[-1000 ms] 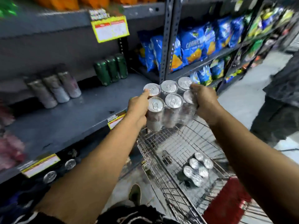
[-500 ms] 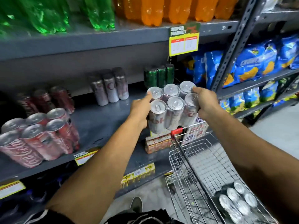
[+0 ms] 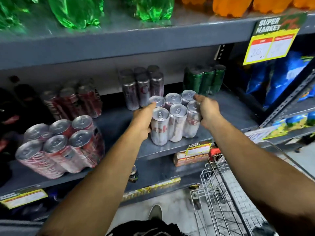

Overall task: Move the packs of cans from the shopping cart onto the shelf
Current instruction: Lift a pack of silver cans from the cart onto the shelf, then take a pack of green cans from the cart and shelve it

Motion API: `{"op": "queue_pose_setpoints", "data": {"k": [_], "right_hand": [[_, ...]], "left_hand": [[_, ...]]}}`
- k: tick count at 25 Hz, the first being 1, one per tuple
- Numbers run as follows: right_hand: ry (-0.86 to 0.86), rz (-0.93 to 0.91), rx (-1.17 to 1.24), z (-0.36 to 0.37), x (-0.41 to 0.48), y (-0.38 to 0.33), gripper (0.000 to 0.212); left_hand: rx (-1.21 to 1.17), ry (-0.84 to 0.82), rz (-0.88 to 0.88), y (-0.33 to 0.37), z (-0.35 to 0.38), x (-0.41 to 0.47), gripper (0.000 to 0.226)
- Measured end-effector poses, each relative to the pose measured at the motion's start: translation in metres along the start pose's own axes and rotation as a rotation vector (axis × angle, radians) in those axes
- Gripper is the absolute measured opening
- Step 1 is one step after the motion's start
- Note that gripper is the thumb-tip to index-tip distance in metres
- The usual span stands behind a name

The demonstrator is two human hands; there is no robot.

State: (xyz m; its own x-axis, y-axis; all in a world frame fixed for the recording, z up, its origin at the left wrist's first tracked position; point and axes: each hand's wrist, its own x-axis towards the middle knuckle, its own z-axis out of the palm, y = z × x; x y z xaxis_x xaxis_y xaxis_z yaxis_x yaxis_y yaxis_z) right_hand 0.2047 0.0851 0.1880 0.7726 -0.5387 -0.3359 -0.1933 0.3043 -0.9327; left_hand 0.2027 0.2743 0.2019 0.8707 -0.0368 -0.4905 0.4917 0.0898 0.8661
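Note:
A shrink-wrapped pack of silver cans point(image 3: 175, 120) stands on the grey shelf point(image 3: 221, 116) near its front edge. My left hand point(image 3: 144, 121) grips its left side and my right hand point(image 3: 207, 111) grips its right side. Behind it stands another silver pack point(image 3: 142, 88), and a green pack point(image 3: 204, 79) is at the back right. The wire shopping cart point(image 3: 219, 198) is at the lower right; its contents are out of view.
A pack of red cans point(image 3: 59, 145) sits at the shelf's front left, with another red pack point(image 3: 73, 101) behind it. Green and orange bottles fill the shelf above. A yellow price sign point(image 3: 272, 41) hangs at the upper right. Blue snack bags point(image 3: 281, 77) fill the neighbouring bay.
Both hands carried the silver pack from above the cart leftward and down onto the shelf. The view swung left, so the cart slid to the lower right.

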Motion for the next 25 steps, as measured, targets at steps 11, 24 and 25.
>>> {"op": "queue_pose_setpoints", "data": {"k": [11,24,25], "right_hand": [[0.42,-0.253,-0.599,-0.239,-0.028,0.017,0.034],[0.606,0.37,-0.805,-0.474,-0.13,0.177,0.058],[0.593,0.401,-0.823,-0.476,-0.128,0.182,0.059]], "left_hand": [[0.777,-0.312,1.066,-0.079,0.135,-0.078,0.065],[1.313,-0.938,0.206,-0.311,0.292,-0.085,0.06],[1.292,-0.91,0.039,-0.328,0.296,-0.087,0.06]]}}
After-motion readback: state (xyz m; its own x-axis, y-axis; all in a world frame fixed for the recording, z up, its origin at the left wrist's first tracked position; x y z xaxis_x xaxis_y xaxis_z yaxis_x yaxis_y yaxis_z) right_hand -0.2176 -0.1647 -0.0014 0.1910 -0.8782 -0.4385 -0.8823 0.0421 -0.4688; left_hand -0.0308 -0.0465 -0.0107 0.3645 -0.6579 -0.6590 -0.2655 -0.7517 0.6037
